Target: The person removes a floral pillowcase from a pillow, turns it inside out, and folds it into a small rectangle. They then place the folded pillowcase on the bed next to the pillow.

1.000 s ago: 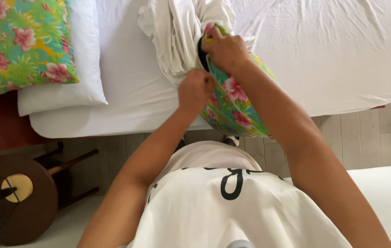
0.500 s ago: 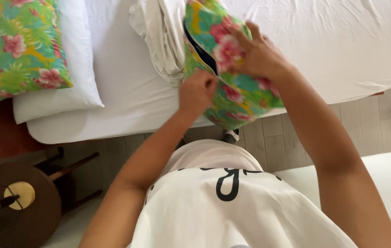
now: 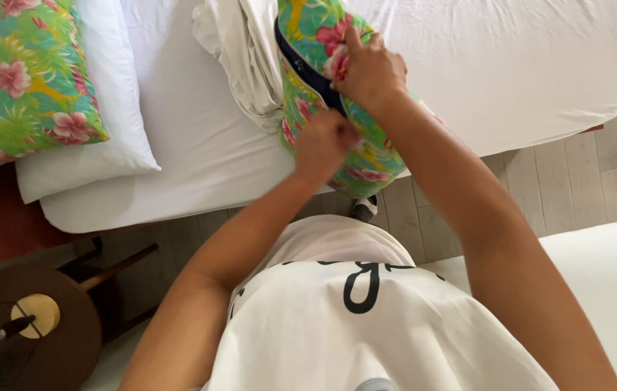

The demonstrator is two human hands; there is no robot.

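Nearest, our left hand (image 3: 320,142) grips the floral case (image 3: 337,108) at the bed (image 3: 526,80) edge. Beyond, our right hand (image 3: 368,69) clasps its dark opening. The case looks mostly filled. White linen (image 3: 239,58) lies bunched behind.

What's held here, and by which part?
Both hands grip the floral pillow standing on the bed edge: the right hand on its upper part by the dark opening, the left hand lower, at that opening's edge.
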